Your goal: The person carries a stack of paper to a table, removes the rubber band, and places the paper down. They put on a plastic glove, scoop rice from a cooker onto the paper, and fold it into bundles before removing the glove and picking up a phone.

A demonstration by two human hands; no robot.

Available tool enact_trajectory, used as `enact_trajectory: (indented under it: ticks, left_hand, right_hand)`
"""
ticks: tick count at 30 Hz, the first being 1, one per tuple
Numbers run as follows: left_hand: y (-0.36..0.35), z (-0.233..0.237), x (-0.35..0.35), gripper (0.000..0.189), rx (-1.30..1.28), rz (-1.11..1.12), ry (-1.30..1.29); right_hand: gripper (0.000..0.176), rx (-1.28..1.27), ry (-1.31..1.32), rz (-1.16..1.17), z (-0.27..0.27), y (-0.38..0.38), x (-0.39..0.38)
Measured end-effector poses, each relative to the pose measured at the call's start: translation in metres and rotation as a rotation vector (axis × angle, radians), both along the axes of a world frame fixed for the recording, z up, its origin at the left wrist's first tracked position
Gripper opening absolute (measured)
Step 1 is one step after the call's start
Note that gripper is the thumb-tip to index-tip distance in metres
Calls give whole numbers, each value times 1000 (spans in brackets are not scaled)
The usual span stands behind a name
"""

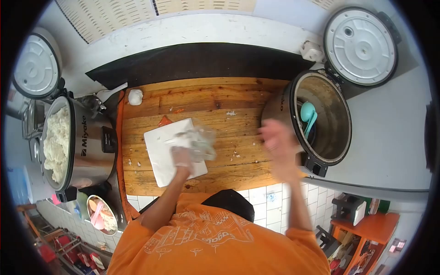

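Note:
My left hand [182,158] is over a stack of white paper sheets [158,153] on the wooden table. It is closed on a crumpled clear plastic bag [202,143], blurred by motion; something white shows by its fingers, too smeared to name. My right hand [278,137] is raised at the table's right side, just left of the open rice cooker [300,85]. It is strongly blurred, and I cannot make out its fingers or anything in them. Inside that cooker rests a turquoise ladle [309,114].
At left stands a Miyako rice cooker [89,137] full of white rice [57,142], lid up. A bowl [101,215] with a pink scoop sits below it. A white knotted bundle [135,97] and food scraps lie on the wooden table [243,103].

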State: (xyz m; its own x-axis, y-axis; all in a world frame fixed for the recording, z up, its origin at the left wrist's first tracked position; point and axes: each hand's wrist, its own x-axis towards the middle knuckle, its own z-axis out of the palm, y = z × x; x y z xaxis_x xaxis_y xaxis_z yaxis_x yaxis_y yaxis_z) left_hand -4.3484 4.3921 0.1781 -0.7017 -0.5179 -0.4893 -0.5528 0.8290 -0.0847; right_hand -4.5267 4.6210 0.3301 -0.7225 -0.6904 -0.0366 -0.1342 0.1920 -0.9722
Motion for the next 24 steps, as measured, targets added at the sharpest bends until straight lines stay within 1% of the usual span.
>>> enact_trajectory:
  ticks: [1,2,3,4,5,7,8,10,11,12,13,14,15,16,17,18,19,20,21,22,24]
  left_hand:
    - [16,-16,-16,20,38,40,130]
    - [39,20,-34,25,375,109,480]
    - [53,55,-43,32,712,178,826]
    - [48,53,-41,32,702,189,825]
    - [41,49,-41,34,827,279,786]
    - [33,34,-41,38,1091,464,695]
    - [33,25,-40,41,1230,560,641]
    - [26,11,-46,47,1497,735,530]
    - [20,4,-48,47,1496,731,532]
    - [18,-5,-42,50,1069,566,705]
    - [19,-17,-32,54,638,405,832]
    - [12,-48,-14,56,409,328,785]
    - [4,-61,-4,56,413,337,773]
    - [-5,-74,3,56,180,193,789]
    - [-10,-87,13,59,-42,48,790]
    - [-18,-105,23,59,-22,51,768]
    - [-31,-125,28,60,-16,85,777]
    - [-38,-138,32,63,-10,116,787]
    - [-40,-141,33,63,13,112,772]
    - [-40,-139,34,64,7,101,727]
    - [-40,-130,38,65,-31,86,629]
  right_hand:
    - [60,-25,189,173,-26,-24,29]
    - [58,-26,-4,162,-53,-45,50]
    - [56,10,4,85,-82,-56,62]
    - [54,41,13,6,-104,-63,69]
    - [54,36,8,15,-115,-65,70]
    - [51,24,-388,-194,-133,-60,65]
    - [51,38,-394,-190,-143,-58,60]
    - [36,87,-377,-289,-166,-62,33]
    - [33,22,-272,-316,-188,-71,9]
    - [30,-41,-168,-340,-206,-84,-21]
    - [31,5,-44,-348,-210,-102,-56]
    - [32,56,72,-352,-216,-123,-92]
    - [33,23,198,-402,-239,-149,-128]
    - [35,9,241,-358,-239,-171,-153]
    - [37,135,424,-207,-262,-180,-177]
    - [37,305,539,-79,-291,-191,-196]
    - [37,325,523,-75,-297,-196,-200]
    - [36,274,548,45,-292,-202,-198]
    - [35,221,572,159,-291,-197,-193]
    - [35,366,425,281,-301,-180,-180]
    - [34,407,475,382,-300,-100,-110]
